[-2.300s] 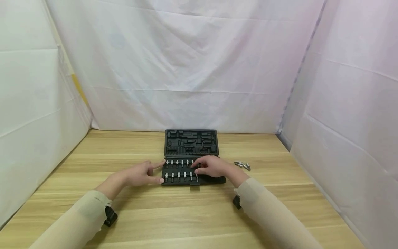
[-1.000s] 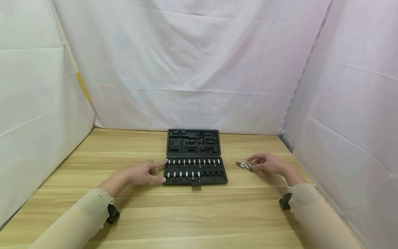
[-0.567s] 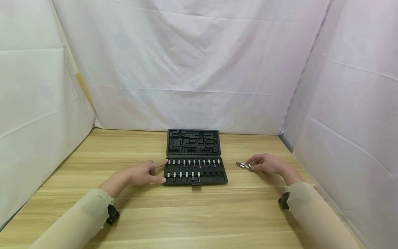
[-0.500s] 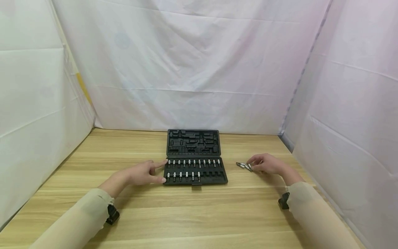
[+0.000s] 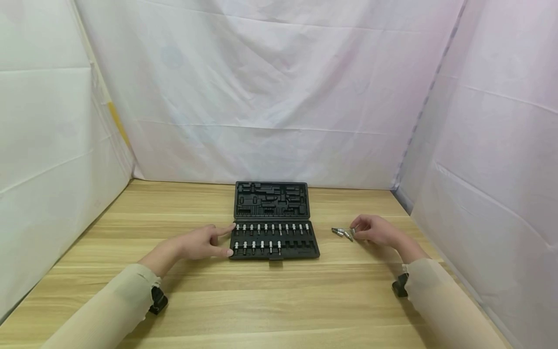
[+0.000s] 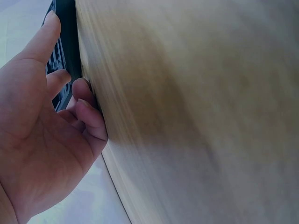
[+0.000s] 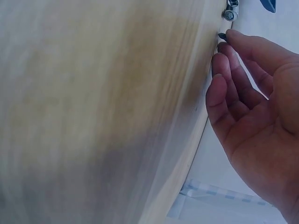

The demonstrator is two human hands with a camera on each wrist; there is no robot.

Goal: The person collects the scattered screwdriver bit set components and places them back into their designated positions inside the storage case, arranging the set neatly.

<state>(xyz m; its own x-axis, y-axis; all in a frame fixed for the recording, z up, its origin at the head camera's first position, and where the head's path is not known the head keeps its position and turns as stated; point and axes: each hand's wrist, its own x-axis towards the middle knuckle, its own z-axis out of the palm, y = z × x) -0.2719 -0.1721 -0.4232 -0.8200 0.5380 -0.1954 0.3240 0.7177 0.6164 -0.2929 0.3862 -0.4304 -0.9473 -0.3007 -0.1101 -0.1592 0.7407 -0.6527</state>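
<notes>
A black socket case (image 5: 300, 251) lies unfolded on the table, with two rows of bit sockets (image 5: 254, 246) in its near half. Slots at the right of the front row hold nothing. At the case's left edge, my left hand (image 5: 198, 242) rests its extended index finger and thumb on the corners; its other fingers (image 6: 88, 116) are bent. To the right of the case, my right hand (image 5: 376, 230) pinches a bit socket (image 7: 223, 36) between thumb and index finger; only its dark tip shows in the right wrist view. Beside those fingertips lie several loose bit sockets (image 5: 342, 233).
The case's moulded lid (image 5: 261, 199) lies back towards the white rear curtain (image 5: 270, 97). White sheets also hang at left and right (image 5: 492, 160). A wooden table (image 5: 270, 300) spreads beneath everything.
My right hand has gone from the case to the loose bit sockets on the right and now pinches one, lifting it slightly away from the others. The left hand stays at the case's edge.
</notes>
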